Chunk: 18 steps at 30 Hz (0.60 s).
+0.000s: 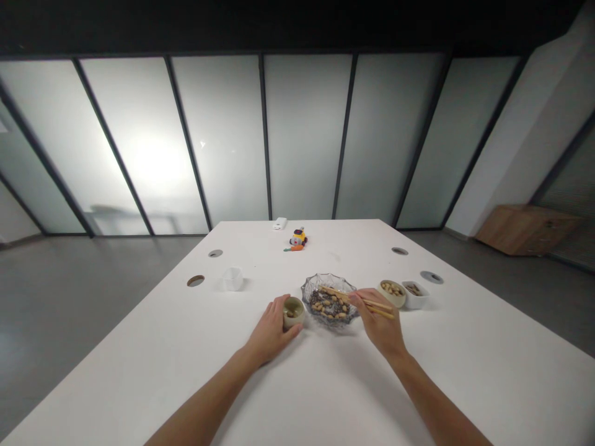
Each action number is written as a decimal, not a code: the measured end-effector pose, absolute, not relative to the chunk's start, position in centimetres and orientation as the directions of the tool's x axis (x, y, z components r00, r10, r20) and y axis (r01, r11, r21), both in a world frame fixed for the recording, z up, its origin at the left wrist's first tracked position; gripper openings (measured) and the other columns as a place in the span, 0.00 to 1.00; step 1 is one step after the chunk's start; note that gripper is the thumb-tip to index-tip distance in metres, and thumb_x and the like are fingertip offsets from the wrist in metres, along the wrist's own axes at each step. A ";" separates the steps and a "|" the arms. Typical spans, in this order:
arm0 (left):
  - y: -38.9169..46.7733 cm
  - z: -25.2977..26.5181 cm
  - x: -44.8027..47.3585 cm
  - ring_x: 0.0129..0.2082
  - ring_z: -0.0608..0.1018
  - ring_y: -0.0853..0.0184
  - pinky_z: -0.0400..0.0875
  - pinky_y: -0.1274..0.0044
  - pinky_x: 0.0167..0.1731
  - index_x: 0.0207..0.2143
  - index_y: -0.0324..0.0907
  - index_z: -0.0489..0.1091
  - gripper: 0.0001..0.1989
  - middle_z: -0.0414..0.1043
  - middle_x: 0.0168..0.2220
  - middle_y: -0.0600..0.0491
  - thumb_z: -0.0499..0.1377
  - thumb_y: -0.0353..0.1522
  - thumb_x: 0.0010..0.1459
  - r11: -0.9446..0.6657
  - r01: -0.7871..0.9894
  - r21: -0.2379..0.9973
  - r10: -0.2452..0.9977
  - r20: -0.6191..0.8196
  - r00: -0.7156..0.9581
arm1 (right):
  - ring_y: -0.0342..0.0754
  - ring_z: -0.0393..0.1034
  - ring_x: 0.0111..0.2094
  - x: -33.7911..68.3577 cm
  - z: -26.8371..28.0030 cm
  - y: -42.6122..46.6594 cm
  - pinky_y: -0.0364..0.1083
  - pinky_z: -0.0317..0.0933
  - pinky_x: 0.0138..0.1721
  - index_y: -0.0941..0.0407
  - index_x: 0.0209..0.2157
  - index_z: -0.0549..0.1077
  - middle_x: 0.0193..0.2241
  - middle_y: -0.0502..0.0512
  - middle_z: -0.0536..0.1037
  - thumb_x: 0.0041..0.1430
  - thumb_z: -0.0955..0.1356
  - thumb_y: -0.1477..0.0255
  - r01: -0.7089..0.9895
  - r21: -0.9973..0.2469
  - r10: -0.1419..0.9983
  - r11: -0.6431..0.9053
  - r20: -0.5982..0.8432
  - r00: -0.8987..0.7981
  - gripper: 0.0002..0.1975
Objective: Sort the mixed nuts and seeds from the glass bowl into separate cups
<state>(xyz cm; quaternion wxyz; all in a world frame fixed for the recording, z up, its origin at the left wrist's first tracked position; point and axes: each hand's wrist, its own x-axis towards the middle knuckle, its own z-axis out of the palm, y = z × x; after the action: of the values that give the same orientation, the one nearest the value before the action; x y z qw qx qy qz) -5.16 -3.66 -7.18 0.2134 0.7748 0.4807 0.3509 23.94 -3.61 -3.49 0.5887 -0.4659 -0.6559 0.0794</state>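
Note:
My left hand is wrapped round the side of a small cup that stands on the white table. A few small dark pieces lie inside it, too small to name. Between my fingers, my right hand grips a pair of wooden chopsticks. Their tips reach over a scalloped clear glass bowl. In this bowl lie tan nuts that look like peanuts, mixed with small dark seeds. I cannot tell whether the tips pinch anything.
Right of my right hand stand a round bowl of nuts and a white tub with dark pieces. A clear plastic tub is at the left. Farther back are a yellow toy vehicle, an orange-and-green object and a white object.

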 end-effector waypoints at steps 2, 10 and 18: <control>-3.7 -7.2 -5.2 0.62 0.74 0.49 0.67 0.58 0.66 0.66 0.44 0.63 0.33 0.71 0.63 0.40 0.66 0.37 0.61 -0.448 0.598 0.665 0.894 0.339 0.293 | 0.55 0.80 0.35 24.0 -3.3 -3.5 0.55 0.77 0.40 0.52 0.32 0.82 0.32 0.58 0.84 0.68 0.70 0.49 0.456 -0.707 0.714 0.541 0.673 0.196 0.22; -3.8 -7.0 -5.0 0.64 0.73 0.47 0.66 0.56 0.67 0.66 0.44 0.63 0.34 0.70 0.65 0.40 0.66 0.36 0.60 -0.432 0.613 0.662 0.902 0.325 0.285 | 0.54 0.80 0.33 23.1 -2.3 -4.7 0.52 0.78 0.35 0.52 0.32 0.81 0.33 0.58 0.83 0.68 0.69 0.49 0.301 -0.759 0.746 0.577 0.640 0.184 0.22; -3.9 -6.6 -4.9 0.63 0.73 0.48 0.67 0.57 0.67 0.66 0.42 0.62 0.33 0.70 0.64 0.39 0.66 0.36 0.61 -0.428 0.618 0.660 0.904 0.311 0.294 | 0.54 0.78 0.36 23.7 -3.2 -4.0 0.52 0.74 0.41 0.51 0.34 0.83 0.33 0.57 0.83 0.72 0.68 0.53 0.528 -0.582 0.678 0.618 0.735 0.016 0.20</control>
<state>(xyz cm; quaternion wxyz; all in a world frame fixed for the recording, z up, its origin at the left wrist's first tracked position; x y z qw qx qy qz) -4.95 -3.89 -6.61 0.2132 0.7755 0.4905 0.3356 23.70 -3.98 -3.21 0.5668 -0.4320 -0.6984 0.0661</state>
